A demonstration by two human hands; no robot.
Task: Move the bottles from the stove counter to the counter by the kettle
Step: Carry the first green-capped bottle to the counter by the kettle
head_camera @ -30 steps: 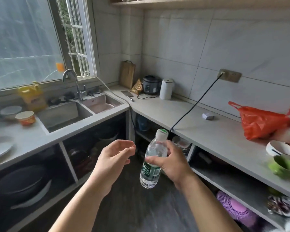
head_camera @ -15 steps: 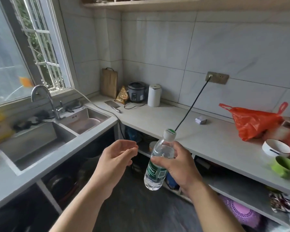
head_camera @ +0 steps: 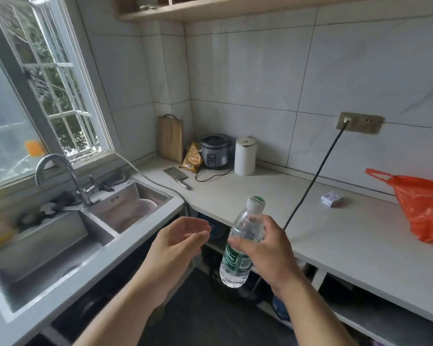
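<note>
Clear bottle (head_camera: 243,242) still gripped in right hand (head_camera: 268,248), left hand (head_camera: 178,242) open, empty, kettle (head_camera: 245,156) now nearer.

A home kitchen: steel sink (head_camera: 60,245), rice cooker (head_camera: 215,151), kettle (head_camera: 245,156), tiled walls

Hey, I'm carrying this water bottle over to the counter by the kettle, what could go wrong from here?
Two risks, I'd judge. The right hand holds the water bottle alone, tilted, in mid-air over the floor; the left hand is open and off it, so a slip would likely drop it. Also, a black cord runs taut from the wall socket across the counter towards the kettle, so the bottle or arm could snag it.
</note>
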